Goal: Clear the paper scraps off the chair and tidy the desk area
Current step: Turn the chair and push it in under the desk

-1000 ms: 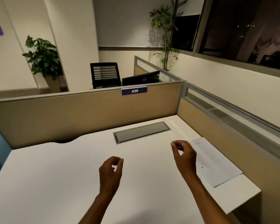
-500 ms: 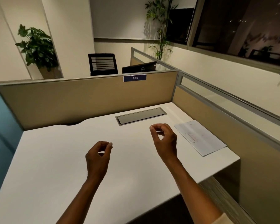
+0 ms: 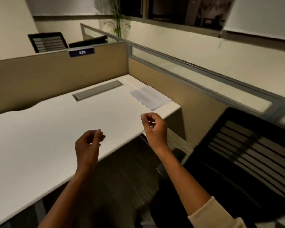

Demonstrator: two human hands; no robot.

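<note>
A white desk fills the left half of the view. A sheet of white paper lies flat at its far right corner. To the right stands a black chair with a slatted mesh back; its seat is dark and I cannot make out any scraps on it. My left hand hovers over the desk's front edge, its fingers loosely curled and holding nothing. My right hand hangs beyond the desk's right front corner, fingertips pinched together, also with nothing in it. It is a hand's length short of the paper.
A grey cable flap is set into the desk's rear. Tan partitions with a blue number tag wall the desk behind and on the right. Dark floor lies under the desk. Another black chair stands beyond.
My view has swung right and tilted down, bringing the near black chair into sight. Both hands have drawn back from mid-desk to its front edge, keeping their curled pose.
</note>
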